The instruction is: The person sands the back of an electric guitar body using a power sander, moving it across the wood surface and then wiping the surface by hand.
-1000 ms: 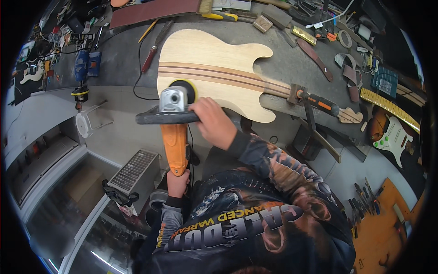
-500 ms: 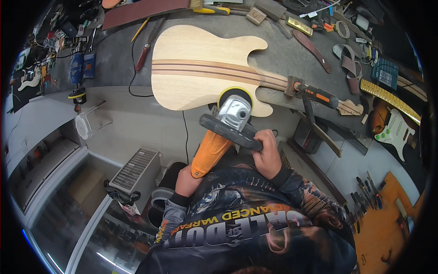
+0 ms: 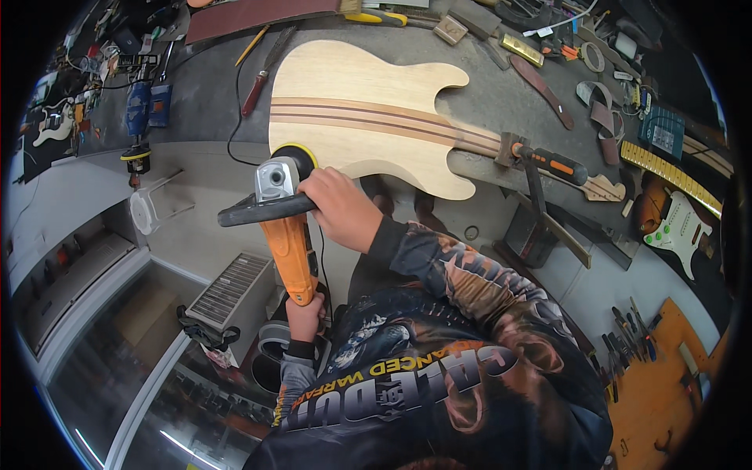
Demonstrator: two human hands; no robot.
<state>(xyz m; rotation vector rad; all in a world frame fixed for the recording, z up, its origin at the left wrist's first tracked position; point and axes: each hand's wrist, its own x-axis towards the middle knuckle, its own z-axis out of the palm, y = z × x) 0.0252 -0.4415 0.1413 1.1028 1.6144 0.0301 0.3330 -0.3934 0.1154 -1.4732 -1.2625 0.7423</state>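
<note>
My left hand [image 3: 306,316] is wrapped round the rear end of an orange angle polisher [image 3: 287,254]. My right hand [image 3: 342,207] grips the right side of its black loop handle [image 3: 254,211]. The polisher's yellow-rimmed round pad [image 3: 306,159] is at the lower left edge of a pale wooden guitar body [image 3: 352,74]; its working face is hidden. Dark stripes run along the middle of the body into the neck. A clamp with a black and orange handle [image 3: 554,164] sits across the neck at the bench edge.
The grey bench [image 3: 196,117] holds a red-handled file [image 3: 253,95], a brush [image 3: 350,8] and sanding belts [image 3: 603,117]. A blue power tool [image 3: 138,110] hangs at the left. A white-pickguard guitar [image 3: 677,223] stands at the right. A ribbed grey box [image 3: 231,290] is below left.
Both hands have carried the polisher left along the guitar body's near edge, and its pad has gone from the right part to the lower left corner. The right arm now reaches further across.
</note>
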